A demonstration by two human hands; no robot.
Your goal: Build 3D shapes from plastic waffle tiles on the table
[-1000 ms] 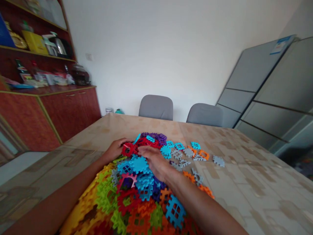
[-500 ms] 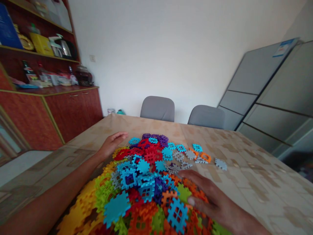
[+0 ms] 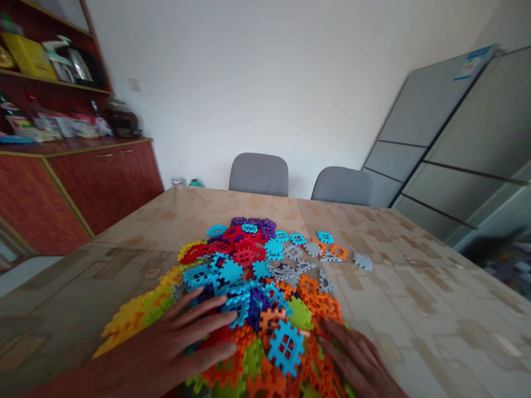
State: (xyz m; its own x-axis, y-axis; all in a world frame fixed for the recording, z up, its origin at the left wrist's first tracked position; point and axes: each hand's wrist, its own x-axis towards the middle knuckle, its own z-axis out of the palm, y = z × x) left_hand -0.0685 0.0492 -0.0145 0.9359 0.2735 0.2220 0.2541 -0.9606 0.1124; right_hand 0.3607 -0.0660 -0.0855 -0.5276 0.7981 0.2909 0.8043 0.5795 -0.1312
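A heap of plastic interlocking building pieces with toothed edges spreads over the near middle of the table. My left hand [image 3: 186, 337] lies over the heap's left part, fingers spread, covering some of the blue and red pieces. My right hand [image 3: 357, 354] rests against the right side by the orange pieces [image 3: 317, 298], fingers stretched out. Between my hands lie a blue window-shaped piece [image 3: 286, 347] and a lime green piece [image 3: 299, 313]. Yellow pieces [image 3: 133, 318] edge the left side. Red pieces [image 3: 244, 251] and purple pieces [image 3: 265, 225] lie farther back.
The table [image 3: 415, 287] has a patterned cover. Grey pieces [image 3: 363, 261] and a few blue ones lie scattered right of the heap. Two grey chairs [image 3: 258, 174] stand at the far side. A red-brown cabinet [image 3: 103, 188] is at left, a grey refrigerator [image 3: 398, 138] at right.
My left hand has come back from the heap's far left edge onto its near part. My right hand has moved nearer along the right side. The view has shifted slightly.
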